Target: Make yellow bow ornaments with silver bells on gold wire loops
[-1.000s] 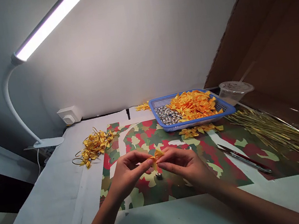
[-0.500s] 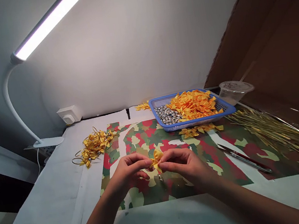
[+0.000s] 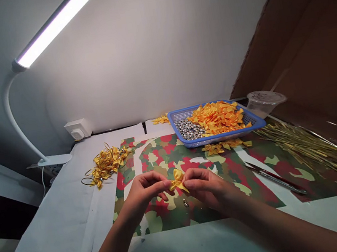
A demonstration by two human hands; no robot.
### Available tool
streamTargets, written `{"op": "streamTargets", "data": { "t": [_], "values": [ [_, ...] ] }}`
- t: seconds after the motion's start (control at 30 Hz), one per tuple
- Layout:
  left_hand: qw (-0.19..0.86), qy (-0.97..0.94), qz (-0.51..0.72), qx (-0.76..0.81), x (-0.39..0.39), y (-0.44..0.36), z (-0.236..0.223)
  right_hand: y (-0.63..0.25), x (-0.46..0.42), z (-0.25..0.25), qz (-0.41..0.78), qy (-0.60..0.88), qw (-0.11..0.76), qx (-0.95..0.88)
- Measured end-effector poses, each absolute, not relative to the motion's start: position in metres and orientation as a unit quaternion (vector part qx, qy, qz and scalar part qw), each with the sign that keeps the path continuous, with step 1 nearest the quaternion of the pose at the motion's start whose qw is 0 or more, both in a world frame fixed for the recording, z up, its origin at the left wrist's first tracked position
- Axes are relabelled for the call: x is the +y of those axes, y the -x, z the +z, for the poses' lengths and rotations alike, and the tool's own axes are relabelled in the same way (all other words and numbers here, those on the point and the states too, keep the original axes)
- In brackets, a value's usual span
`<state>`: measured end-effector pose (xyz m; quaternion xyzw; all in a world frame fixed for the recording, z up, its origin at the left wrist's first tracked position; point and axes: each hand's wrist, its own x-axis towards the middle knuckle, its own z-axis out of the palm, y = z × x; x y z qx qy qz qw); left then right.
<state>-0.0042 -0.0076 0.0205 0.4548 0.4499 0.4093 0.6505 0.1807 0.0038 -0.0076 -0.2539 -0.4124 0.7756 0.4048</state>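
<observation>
A small yellow ribbon bow (image 3: 177,180) is held up between my two hands over the middle of the camouflage-patterned sheet (image 3: 171,221). My left hand (image 3: 149,189) pinches its left side between thumb and forefinger. On the other side, the thumb and fingers of my right hand (image 3: 206,184) are closed at the bow's right edge. Just below the bow is a small silver bell (image 3: 186,203); whether it hangs from the bow or lies on the sheet I cannot tell.
A blue basket (image 3: 221,138) holds orange-yellow bows and silver bells. Finished-looking bows with gold ties (image 3: 107,163) lie in a heap at left. Tweezers (image 3: 276,179) and gold wire-like strands (image 3: 312,148) lie at right, near a clear plastic cup (image 3: 263,104). A lamp (image 3: 9,108) stands left.
My right hand has shifted slightly right, and the bow has turned a little between my fingers. The silver bell appears slightly farther right and lower.
</observation>
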Motion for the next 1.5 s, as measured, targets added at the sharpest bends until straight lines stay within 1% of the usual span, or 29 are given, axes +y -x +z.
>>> {"op": "streamTargets", "data": {
  "t": [0.13,0.27,0.33,0.5,0.67,0.77,0.93,1.03,1.2,1.33,1.5],
  "values": [
    [0.639,-0.468,0.415,0.449,-0.0094,0.0036,0.0232,-0.1817,0.0018,-0.0093,0.734,0.277,0.418,-0.458],
    [0.612,-0.484,0.421,0.463,-0.0105,0.0001,0.0255,-0.1818,-0.0014,-0.009,0.681,0.293,0.451,-0.497],
    [0.576,-0.508,0.434,0.471,-0.0113,-0.0013,0.0254,-0.1819,-0.0018,-0.0084,0.654,0.296,0.469,-0.515],
    [0.438,-0.588,0.475,0.486,-0.0144,-0.0016,0.0241,-0.1829,0.0002,-0.0076,0.568,0.281,0.509,-0.582],
    [0.366,-0.642,0.518,0.431,-0.0161,0.0019,0.0221,-0.1849,0.0005,-0.0083,0.564,0.255,0.511,-0.596],
    [0.335,-0.653,0.538,0.415,-0.0148,0.0051,0.0198,-0.1859,-0.0002,-0.0087,0.537,0.257,0.506,-0.625],
    [0.308,-0.673,0.547,0.39,-0.0126,0.0067,0.0179,-0.1857,-0.0014,-0.0082,0.462,0.261,0.512,-0.675],
    [0.304,-0.676,0.545,0.392,-0.0129,0.0058,0.0187,-0.1855,-0.0025,-0.0068,0.441,0.259,0.511,-0.691],
    [0.327,-0.67,0.544,0.386,-0.0128,0.0044,0.0203,-0.1857,-0.0023,-0.0062,0.451,0.257,0.512,-0.684],
    [0.344,-0.66,0.545,0.385,-0.0127,0.0045,0.0204,-0.185,0.0001,-0.0074,0.514,0.268,0.518,-0.628],
    [0.337,-0.668,0.534,0.392,-0.0136,0.0037,0.0216,-0.1852,0.0027,-0.0065,0.609,0.28,0.505,-0.544]
  ]
}}
